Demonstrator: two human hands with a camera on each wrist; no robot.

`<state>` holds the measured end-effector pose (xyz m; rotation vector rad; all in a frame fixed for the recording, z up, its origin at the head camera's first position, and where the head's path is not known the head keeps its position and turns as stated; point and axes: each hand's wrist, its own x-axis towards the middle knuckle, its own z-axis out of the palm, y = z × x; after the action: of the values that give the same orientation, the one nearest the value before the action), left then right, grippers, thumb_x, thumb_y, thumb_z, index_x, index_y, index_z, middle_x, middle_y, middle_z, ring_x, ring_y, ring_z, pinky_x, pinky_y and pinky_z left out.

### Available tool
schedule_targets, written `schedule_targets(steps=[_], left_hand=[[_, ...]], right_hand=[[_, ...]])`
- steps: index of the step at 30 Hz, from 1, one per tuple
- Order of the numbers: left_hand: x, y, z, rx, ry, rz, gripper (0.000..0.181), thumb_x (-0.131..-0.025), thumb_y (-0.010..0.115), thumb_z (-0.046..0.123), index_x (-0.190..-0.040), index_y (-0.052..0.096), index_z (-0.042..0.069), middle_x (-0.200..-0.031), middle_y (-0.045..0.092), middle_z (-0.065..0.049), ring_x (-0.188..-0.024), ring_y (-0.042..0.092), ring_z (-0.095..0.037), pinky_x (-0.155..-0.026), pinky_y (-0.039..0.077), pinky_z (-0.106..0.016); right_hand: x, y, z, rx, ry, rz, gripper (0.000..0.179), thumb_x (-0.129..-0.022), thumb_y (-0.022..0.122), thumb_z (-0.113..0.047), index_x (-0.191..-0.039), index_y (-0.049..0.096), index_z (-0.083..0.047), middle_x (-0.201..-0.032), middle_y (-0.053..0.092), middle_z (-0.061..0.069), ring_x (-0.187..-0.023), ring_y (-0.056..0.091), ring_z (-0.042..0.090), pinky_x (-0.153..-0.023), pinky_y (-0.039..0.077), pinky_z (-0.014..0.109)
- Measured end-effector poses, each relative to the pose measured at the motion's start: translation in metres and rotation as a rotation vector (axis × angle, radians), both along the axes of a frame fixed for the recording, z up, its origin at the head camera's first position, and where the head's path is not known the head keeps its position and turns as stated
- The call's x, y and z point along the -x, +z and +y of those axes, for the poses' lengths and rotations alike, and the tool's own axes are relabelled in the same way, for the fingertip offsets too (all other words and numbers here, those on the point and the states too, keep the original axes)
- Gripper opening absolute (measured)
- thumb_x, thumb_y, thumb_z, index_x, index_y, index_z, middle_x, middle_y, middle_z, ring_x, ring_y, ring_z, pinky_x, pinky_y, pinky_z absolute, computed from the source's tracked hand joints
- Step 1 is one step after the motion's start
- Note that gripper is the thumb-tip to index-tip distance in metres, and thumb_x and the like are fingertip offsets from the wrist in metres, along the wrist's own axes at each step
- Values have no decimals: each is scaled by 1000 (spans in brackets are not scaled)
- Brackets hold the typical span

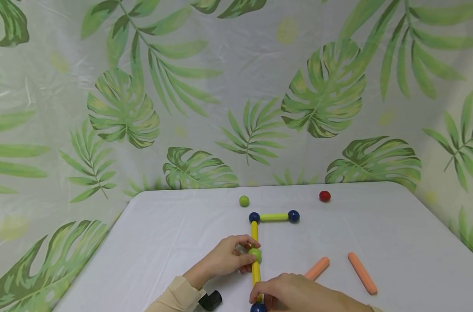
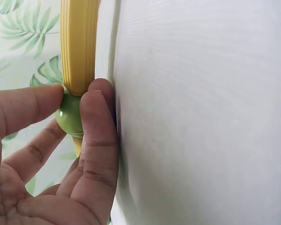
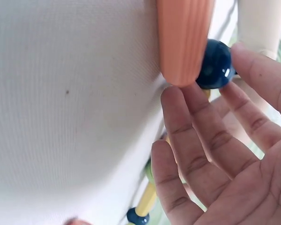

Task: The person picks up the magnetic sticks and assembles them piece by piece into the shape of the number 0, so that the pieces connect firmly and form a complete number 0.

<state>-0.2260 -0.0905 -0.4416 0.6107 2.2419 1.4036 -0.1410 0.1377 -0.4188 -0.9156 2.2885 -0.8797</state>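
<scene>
In the head view my left hand (image 1: 229, 258) pinches a green ball (image 1: 255, 254) between thumb and fingers. The ball sits between two yellow rods (image 1: 254, 233), also seen close up in the left wrist view. Below, my right hand (image 1: 295, 291) has its thumb and a finger on a dark blue ball (image 3: 216, 65) at the near end of the lower rod (image 1: 256, 273). An orange rod (image 3: 183, 42) lies by the right fingertips, overlapping that ball in view; I cannot tell whether they touch. The yellow line's far end meets another dark blue ball (image 1: 254, 217).
A yellow-green rod (image 1: 274, 216) runs right from the far blue ball to a further blue ball (image 1: 293, 216). Loose on the white table (image 1: 174, 229) lie a green ball (image 1: 244, 200), a red ball (image 1: 325, 196) and an orange rod (image 1: 362, 273). A black object (image 1: 211, 300) shows by the left sleeve.
</scene>
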Motion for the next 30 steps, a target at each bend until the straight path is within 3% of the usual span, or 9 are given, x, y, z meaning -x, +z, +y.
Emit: schedule_targets(steps=[7,14,19,24,27,30], left_hand=[[-10,8,-3,107,-18,135,41,-100,78,17,-138,63,13,-116,67,-9,-74,73,-13,-63,58,-23],[-34,20,-6,206,-35,255,46,-95,84,31,-134,65,15,-109,64,-9,-68,64,-4,-65,55,-19],[-56,21,-5,205,-51,247,48,-93,86,35,-132,66,15,-100,63,-4,-64,60,-2,-62,53,-18],[-75,21,-2,218,-85,186,44,-91,88,33,-128,69,17,-93,60,4,-63,59,-2,-64,53,-18],[-80,21,1,263,-101,125,39,-89,89,27,-124,72,19,-89,59,7,-65,58,-4,-65,52,-18],[-77,5,0,304,-144,119,36,-89,89,26,-121,75,23,-88,59,10,-68,57,-3,-65,52,-17]], right_hand=[[-6,10,12,9,-51,25,22,-99,77,-18,-117,71,-30,-88,63,-23,-76,57,-4,-72,49,20],[-14,11,24,-47,-155,13,14,-98,79,-22,-108,71,-28,-80,59,-17,-68,54,1,-65,47,21],[-21,9,32,-47,-196,-3,12,-99,79,-29,-106,70,-26,-75,59,-15,-63,53,1,-62,47,21],[-26,6,39,-83,-225,-10,20,-92,85,-26,-105,70,-27,-73,60,-15,-62,54,2,-62,47,22],[-28,4,41,-114,-249,-21,22,-91,86,-25,-104,69,-28,-72,60,-14,-62,54,3,-62,47,23],[-29,-2,43,-147,-257,-22,21,-91,85,-26,-103,68,-30,-73,59,-14,-63,54,4,-63,46,23]])
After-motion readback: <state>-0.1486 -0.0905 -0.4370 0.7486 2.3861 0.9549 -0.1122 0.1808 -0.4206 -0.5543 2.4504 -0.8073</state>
